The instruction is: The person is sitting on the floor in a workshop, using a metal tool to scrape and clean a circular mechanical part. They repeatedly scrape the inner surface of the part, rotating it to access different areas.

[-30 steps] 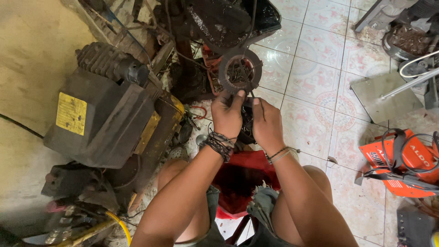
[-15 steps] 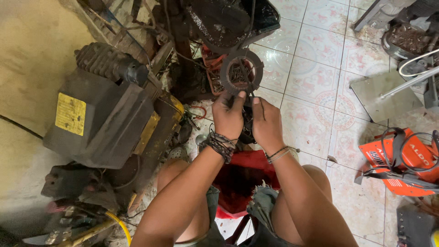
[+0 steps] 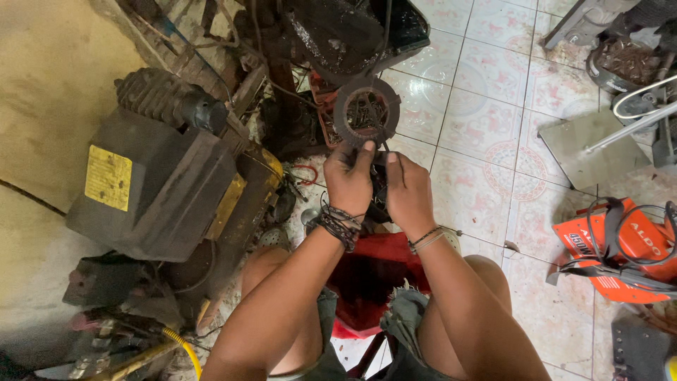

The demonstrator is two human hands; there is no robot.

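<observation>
Toothed ring (image 3: 366,111): dark, round, held up; left hand (image 3: 348,180) grip pinching its lower edge, right hand (image 3: 407,194) grip clenched around a dark part (image 3: 379,189)

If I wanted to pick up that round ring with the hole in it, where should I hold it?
Probably by the ring's flat band at its lower edge, coming from below, where the left hand pinches it now. It stands upright facing the camera, so thumb and finger can close on its two flat faces. The open middle would also let a finger hook through. The right hand holds a dark part just beneath.
</observation>
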